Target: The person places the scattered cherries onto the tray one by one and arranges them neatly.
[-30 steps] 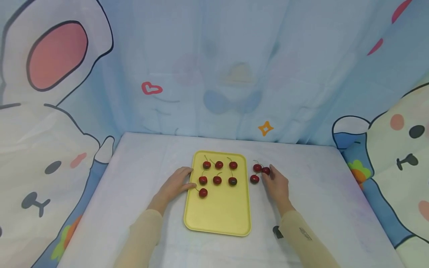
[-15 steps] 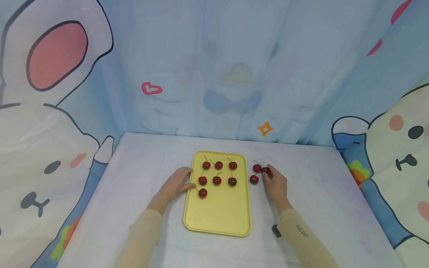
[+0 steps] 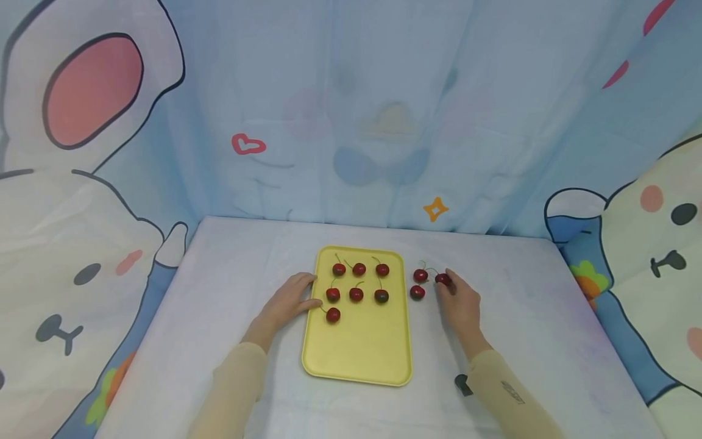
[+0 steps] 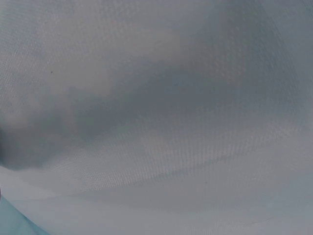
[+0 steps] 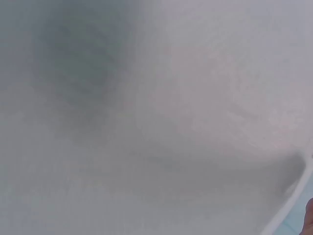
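Note:
A yellow tray (image 3: 362,353) lies on the table with several red cherries, stems on, set in rows. My left hand (image 3: 284,300) rests at its left side, thumb over the rim and fingers along the edge. To the right of the tray, my right hand (image 3: 460,302) pinches a dark cherry (image 3: 441,278) between thumb and fingertips. Two loose cherries lie between that hand and the tray: an upper cherry (image 3: 420,275) and a lower cherry (image 3: 417,292). The wrist views show mostly pale cloth; a sliver of skin (image 5: 308,220) enters the right one.
White cloth covers the table (image 3: 526,317). Behind it hangs a light blue curtain (image 3: 351,73) printed with cartoon animals. A small black object (image 3: 463,385) shows beside the right sleeve (image 3: 510,396).
My right hand has shifted slightly right with its cherry, which now stands apart from the two loose ones. The left hand and the cherries on the tray stay as they were.

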A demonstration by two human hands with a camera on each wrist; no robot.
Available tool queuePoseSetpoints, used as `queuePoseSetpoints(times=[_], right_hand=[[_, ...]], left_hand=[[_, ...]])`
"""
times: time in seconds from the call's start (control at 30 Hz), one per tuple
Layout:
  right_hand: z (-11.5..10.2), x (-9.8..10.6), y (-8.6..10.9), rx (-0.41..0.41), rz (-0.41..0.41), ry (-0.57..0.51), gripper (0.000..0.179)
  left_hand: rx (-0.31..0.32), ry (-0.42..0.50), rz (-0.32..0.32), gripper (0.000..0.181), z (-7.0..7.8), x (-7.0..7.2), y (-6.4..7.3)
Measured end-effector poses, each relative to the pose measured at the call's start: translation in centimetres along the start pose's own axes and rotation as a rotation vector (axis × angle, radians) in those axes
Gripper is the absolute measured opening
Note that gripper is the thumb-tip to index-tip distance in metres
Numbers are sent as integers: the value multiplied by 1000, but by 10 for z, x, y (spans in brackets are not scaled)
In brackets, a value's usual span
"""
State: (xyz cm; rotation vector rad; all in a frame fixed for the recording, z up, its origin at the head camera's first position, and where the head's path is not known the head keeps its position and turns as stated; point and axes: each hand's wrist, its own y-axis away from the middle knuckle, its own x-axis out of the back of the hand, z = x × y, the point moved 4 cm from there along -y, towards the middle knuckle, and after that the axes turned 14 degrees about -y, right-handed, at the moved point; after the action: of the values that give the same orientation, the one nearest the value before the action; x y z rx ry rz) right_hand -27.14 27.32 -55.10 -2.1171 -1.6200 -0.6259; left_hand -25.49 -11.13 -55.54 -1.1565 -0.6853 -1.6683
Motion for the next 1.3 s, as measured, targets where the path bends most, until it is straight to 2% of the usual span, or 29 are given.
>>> queuePoseSetpoints(times=[0.17, 0.3, 0.57, 0.8, 1.03, 1.3], right_hand=[[-10, 8, 5, 74, 24, -19, 47], [-19, 6, 13, 107, 10, -21, 47], [-42, -20, 47, 203, -156, -46, 48], [-63, -41, 73, 246, -249, -111, 44], [-71, -62, 89, 251, -293, -116, 41], [-77, -85, 100, 199, -351, -172, 40]], left_hand=[[6, -4, -3, 63, 1, 1, -1], [10, 3, -4, 63, 1, 2, 1], [1, -9, -3, 63, 2, 3, 2], [-10, -7, -2, 63, 0, 3, -1], [-4, -6, -5, 63, 0, 1, -1], [0, -1, -17, 64, 0, 0, 0]])
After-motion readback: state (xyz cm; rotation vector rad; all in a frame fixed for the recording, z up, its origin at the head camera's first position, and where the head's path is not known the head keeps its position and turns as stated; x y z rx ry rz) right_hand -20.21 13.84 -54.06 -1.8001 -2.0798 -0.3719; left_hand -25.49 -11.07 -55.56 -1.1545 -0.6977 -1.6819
